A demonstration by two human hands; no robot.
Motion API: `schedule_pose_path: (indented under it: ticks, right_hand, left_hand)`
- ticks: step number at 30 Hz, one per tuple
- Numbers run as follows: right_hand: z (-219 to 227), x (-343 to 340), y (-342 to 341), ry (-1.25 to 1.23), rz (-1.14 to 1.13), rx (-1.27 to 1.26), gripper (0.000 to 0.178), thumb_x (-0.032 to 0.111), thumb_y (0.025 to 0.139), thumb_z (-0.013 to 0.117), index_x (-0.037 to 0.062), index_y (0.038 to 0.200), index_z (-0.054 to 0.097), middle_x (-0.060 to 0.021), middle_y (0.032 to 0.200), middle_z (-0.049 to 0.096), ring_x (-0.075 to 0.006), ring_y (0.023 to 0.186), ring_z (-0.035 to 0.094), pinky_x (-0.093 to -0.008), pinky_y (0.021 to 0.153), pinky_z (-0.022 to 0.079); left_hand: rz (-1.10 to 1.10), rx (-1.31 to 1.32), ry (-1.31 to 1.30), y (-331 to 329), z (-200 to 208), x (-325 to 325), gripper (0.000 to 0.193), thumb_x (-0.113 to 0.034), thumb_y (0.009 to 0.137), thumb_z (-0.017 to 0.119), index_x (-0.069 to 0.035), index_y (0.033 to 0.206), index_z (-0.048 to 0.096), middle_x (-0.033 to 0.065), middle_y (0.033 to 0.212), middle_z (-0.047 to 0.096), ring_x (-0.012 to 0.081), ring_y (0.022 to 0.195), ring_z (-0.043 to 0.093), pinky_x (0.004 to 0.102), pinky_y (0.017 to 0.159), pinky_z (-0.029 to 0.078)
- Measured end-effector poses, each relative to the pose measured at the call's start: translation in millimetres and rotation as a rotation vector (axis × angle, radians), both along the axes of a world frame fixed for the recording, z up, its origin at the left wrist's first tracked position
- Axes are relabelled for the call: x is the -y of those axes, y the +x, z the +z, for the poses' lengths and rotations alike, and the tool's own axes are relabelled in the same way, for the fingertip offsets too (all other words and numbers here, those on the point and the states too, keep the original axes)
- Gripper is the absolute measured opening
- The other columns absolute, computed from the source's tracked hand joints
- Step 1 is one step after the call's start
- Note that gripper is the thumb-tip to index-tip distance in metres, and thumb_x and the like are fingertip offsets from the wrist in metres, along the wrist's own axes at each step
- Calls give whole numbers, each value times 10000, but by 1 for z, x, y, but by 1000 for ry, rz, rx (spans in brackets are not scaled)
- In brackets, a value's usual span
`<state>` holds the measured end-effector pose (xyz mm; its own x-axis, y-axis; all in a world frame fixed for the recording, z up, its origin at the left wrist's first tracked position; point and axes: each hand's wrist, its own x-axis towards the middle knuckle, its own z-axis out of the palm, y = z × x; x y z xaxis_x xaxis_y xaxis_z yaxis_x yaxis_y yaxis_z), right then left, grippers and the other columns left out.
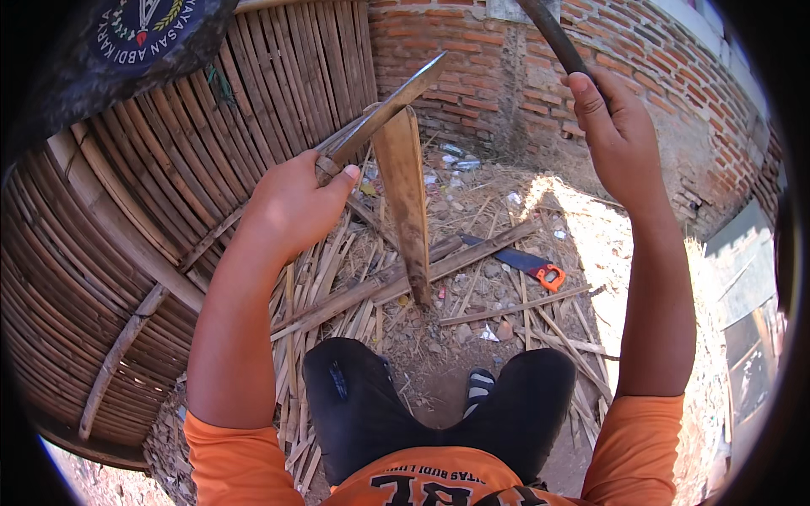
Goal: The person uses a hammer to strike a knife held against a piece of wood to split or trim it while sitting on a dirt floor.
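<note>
1. Left hand [291, 202] raised at chest height, fingers wrapped shut around the handle of a machete [388, 108], blade slanting up and right.
2. Right hand [620, 135] lifted high, fist closed on a dark stick [553, 34], angled up-left.
3. Bamboo slat [409, 198] upright, long axis near vertical, top touching the blade, foot among ground splinters.
4. Handsaw [523, 263] lying beyond.
</note>
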<state>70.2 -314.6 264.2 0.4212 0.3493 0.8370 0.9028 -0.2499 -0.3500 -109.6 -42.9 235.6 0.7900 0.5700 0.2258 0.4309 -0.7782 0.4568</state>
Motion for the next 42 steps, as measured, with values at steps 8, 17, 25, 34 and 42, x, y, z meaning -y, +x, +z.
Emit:
schedule_pose_path:
  ticks: [8,17,25,34,42]
  right_hand:
    - [7,-13,10,-99,-133,-41,524,502,1037,514,3,978,663,-129,694,576,-271,653,559,-405,626,433]
    - [19,-20,2,-301,-179,66,536,497,1049,484,-10,1015,655,-168,767,607,-318,739,604,-426,688,460]
    - [1,-16,15,-332,-155,27,530,501,1055,470,1,970,622,-152,734,578,-323,694,570,-439,661,441]
    - [7,-7,13,-394,-228,-28,530,497,1049,484,-7,975,631,-152,767,594,-313,729,578,-441,686,446]
    - [22,1,9,-194,-130,-170,518,490,1049,490,-9,1014,621,-169,785,613,-334,761,599,-446,700,457]
  left_hand:
    - [56,-32,39,0,6,-9,549,-458,978,611,43,1201,623,225,1033,686,330,1016,670,444,899,500]
    - [-13,-17,61,-2,3,-2,538,-477,974,606,48,1090,630,233,969,671,340,954,665,457,869,495]
    - [6,-23,94,-2,4,3,533,-476,972,607,49,1062,631,229,955,677,361,927,676,464,846,506]
    - [-2,-35,67,-3,5,13,545,-484,967,609,55,1049,628,249,961,675,391,946,672,470,868,501]
    - [-5,-74,52,-3,4,17,543,-473,970,606,55,1094,631,260,998,675,391,976,669,464,888,501]
